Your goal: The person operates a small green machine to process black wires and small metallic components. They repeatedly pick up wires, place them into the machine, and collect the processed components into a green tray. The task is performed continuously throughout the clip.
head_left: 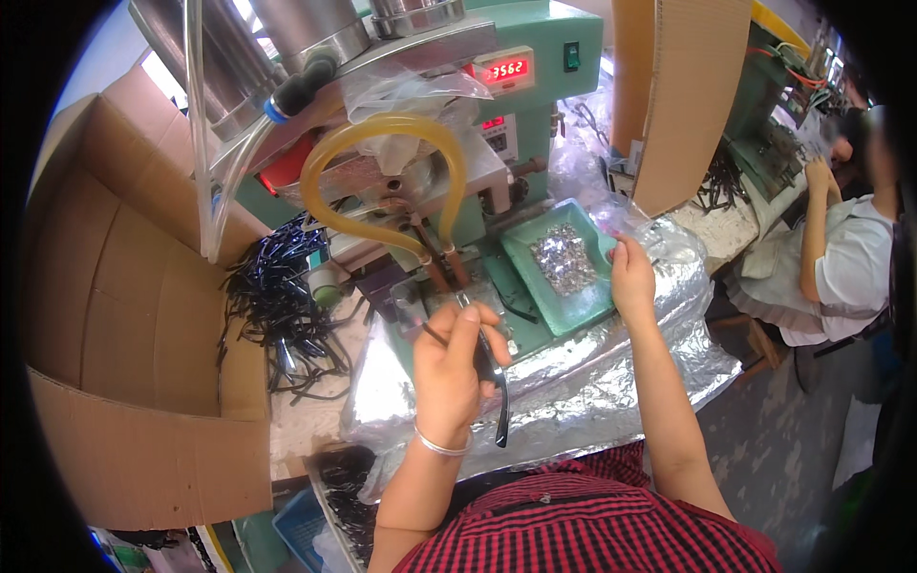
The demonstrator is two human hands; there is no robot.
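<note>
My left hand (451, 368) is closed around slim dark eyeglass temples. One temple (502, 411) hangs down below my fingers with its curved tip toward me. The upper end of what I hold meets the copper-coloured jaws (447, 271) of a green bench machine (535, 29). To the right, my right hand (632, 277) is pinched together at the right rim of a green plastic tray (586, 315). Many small shiny metal pieces (564, 260) lie heaped in that tray. Whether my right fingertips hold a small piece or just the rim is hidden.
A pile of dark temples (282, 296) lies left of the machine, beside an open cardboard box (143, 286). A yellow hose (320, 158) loops before the machine head. Foil (592, 382) covers the bench front. Cardboard (693, 105) stands at right; beyond it another person (845, 248) sits working.
</note>
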